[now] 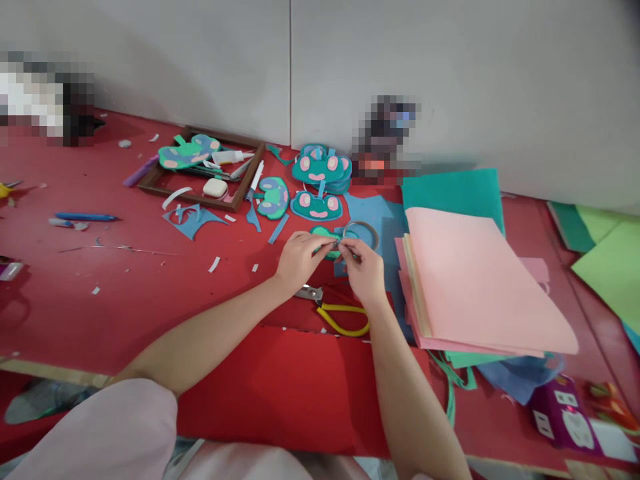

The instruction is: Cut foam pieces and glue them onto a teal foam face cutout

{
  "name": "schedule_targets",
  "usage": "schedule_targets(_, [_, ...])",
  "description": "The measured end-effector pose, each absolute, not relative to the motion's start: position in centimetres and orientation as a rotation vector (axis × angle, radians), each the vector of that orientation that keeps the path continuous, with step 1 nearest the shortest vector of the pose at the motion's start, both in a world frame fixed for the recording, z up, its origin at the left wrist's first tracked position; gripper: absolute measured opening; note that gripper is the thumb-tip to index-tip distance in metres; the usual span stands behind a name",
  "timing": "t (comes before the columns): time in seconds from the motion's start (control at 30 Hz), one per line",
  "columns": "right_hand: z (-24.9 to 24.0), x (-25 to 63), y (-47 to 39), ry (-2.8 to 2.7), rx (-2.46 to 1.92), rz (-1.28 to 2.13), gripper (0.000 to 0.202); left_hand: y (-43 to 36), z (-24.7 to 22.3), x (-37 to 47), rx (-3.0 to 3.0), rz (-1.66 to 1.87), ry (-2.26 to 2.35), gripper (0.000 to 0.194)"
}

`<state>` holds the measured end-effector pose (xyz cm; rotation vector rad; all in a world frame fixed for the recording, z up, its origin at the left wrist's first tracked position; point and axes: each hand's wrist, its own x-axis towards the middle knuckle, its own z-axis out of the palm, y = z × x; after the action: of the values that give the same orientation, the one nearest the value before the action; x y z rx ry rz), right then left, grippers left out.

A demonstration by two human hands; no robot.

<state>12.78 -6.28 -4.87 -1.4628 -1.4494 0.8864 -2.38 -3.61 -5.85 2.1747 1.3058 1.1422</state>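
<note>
My left hand [299, 262] and my right hand [366, 270] meet fingertip to fingertip near the middle of the red table. Both are closed in a pinch on something tiny and dark that I cannot make out. Just behind the fingers lies a green cut-out piece [324, 233], partly covered by my left hand. A roll of tape [377, 235] rests beyond my right fingers. Below the hands lie scissors with yellow handles [345, 331], partly hidden by my right wrist. Farther back are frog-face cut-outs [317, 205] in teal with pink eyes, some of them stacked.
A brown frame tray [170, 197] at the back left holds a cut-out, tubes and a white case [215, 188]. Pink sheets [490, 280] are piled on the right. A blue pen [86, 217] and scraps lie on the left; a purple box [563, 413] sits front right.
</note>
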Motion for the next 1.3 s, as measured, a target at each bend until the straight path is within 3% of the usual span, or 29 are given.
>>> schedule_targets(0.53, [-4.8,12.7,-6.3,-1.475,-1.486,0.869,0.024,-3.5,-5.7,-2.4,2.101,1.089,1.299,0.017])
schedule_targets(0.97, [-5.1,13.2,-5.7,-1.240,-1.325,1.045,0.021,0.0,-5.4,-4.3,1.284,1.417,1.258,0.014])
schedule_targets(1.2, [-5.3,13.2,-5.4,-1.143,-1.313,1.056,0.021,3.7,-2.8,-9.7,0.815,1.478,0.790,0.005])
schedule_targets(1.3, [-5.2,13.1,-5.5,-1.148,-1.304,1.071,0.020,3.9,-0.4,-11.9,0.684,1.636,0.772,0.020])
